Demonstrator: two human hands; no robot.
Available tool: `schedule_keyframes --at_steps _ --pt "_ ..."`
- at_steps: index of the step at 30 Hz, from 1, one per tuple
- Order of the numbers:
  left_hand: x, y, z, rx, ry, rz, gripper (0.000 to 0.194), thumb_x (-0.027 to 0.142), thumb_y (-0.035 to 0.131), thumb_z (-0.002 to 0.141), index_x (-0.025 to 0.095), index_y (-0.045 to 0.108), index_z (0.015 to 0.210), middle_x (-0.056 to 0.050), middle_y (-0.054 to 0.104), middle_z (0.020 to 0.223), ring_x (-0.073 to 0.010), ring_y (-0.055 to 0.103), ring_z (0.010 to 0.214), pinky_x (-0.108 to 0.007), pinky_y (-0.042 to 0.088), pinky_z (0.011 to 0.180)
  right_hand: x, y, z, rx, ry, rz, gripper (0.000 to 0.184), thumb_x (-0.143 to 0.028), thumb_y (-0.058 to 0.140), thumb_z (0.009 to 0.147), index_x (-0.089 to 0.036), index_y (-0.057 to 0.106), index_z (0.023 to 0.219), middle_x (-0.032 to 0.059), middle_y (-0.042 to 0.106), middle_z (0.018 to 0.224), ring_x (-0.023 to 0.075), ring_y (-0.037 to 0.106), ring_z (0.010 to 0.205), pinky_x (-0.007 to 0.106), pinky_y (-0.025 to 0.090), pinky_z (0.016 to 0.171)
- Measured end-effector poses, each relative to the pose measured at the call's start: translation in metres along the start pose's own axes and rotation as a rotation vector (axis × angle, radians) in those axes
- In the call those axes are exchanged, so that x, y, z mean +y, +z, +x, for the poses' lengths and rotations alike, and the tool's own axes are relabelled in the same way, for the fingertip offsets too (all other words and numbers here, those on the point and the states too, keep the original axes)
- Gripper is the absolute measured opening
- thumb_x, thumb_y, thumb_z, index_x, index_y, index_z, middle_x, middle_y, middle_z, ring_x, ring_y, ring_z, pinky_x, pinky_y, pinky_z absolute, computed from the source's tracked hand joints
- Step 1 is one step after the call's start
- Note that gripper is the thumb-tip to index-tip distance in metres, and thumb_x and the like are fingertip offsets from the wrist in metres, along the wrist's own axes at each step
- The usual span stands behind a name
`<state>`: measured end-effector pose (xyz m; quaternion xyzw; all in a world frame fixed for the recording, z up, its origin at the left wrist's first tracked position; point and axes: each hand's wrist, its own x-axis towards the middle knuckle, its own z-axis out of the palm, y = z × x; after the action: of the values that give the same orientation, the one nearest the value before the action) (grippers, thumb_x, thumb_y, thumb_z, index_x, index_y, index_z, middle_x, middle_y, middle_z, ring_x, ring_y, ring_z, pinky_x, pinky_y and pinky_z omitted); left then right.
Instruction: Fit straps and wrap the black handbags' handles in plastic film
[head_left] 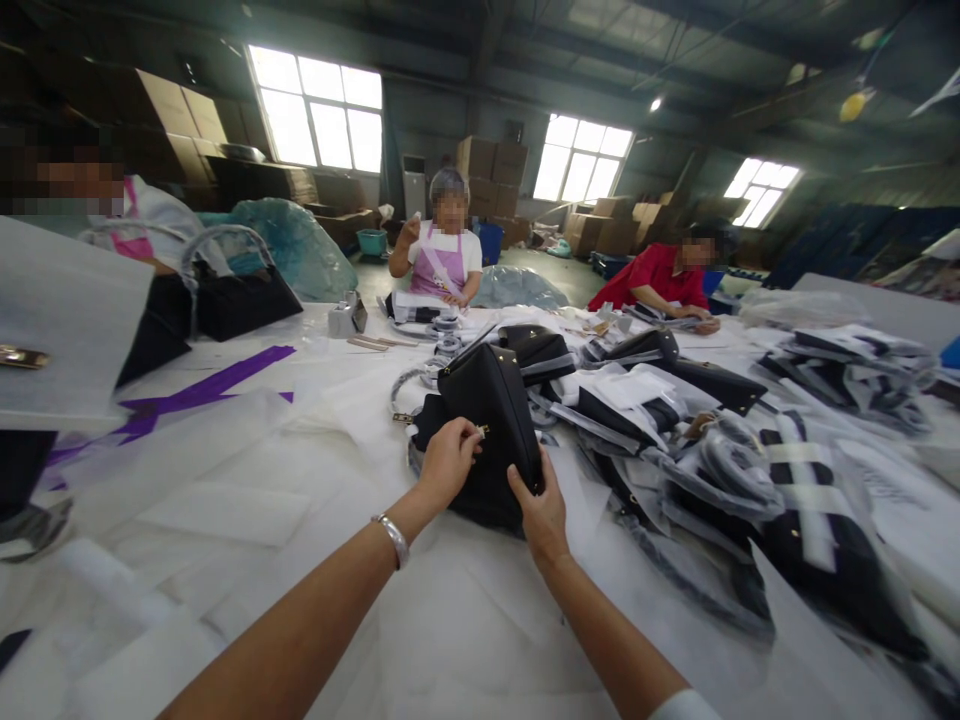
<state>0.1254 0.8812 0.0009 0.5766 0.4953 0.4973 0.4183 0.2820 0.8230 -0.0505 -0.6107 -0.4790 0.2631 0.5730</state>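
Black bags (pixel 536 348) crowd the held bag (pixel 491 395) — sheets (pixel 225 512) alongside.

The bag (pixel 506 445) is solid black, its small fitting (pixel 483 431) gold-toned; the sheets (pixel 225 510) are white, the strips (pixel 225 380) purple (a deep, even shade), and the bracelet (pixel 397 548) silver; then a lilac apron (pixel 441 268), a red top (pixel 637 277), a teal basket (pixel 372 242), a blue bin (pixel 490 243) and brown boxes (pixel 477 158)
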Motion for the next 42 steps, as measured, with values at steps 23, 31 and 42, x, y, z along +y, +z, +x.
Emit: schedule_keyframes --at_steps 23,31,42 --pt "-0.008 -0.01 0.007 -0.069 -0.255 -0.325 0.027 0.034 0.086 0.063 0.012 0.074 0.072 -0.009 0.077 0.075 -0.0206 0.074 0.075 -0.032 0.061 0.07 -0.001 -0.005 -0.006 -0.049 -0.031 -0.009 0.072 -0.049 0.067 0.082 -0.02 0.043 0.144 0.0083 0.05 0.145 0.0282 0.043 0.136 0.044 0.032 0.115" --pt "-0.009 -0.004 0.005 -0.032 -0.19 -0.302 0.025 0.035 0.08 0.071 0.012 0.069 0.072 -0.005 0.072 0.069 -0.0172 0.071 0.072 -0.028 0.059 0.066 -0.003 -0.004 -0.009 -0.041 -0.049 -0.057 0.076 -0.049 0.068 0.081 -0.019 0.042 0.145 0.0106 0.05 0.144 0.0298 0.044 0.134 0.043 0.033 0.114" --pt "-0.013 -0.01 0.01 -0.16 -0.128 -0.212 0.02 0.032 0.071 0.077 0.013 0.066 0.081 -0.007 0.074 0.077 -0.0192 0.073 0.077 -0.031 0.061 0.072 -0.003 -0.007 -0.011 -0.057 -0.045 -0.056 0.074 -0.048 0.067 0.082 -0.02 0.041 0.145 0.0107 0.051 0.143 0.0281 0.045 0.133 0.044 0.033 0.113"
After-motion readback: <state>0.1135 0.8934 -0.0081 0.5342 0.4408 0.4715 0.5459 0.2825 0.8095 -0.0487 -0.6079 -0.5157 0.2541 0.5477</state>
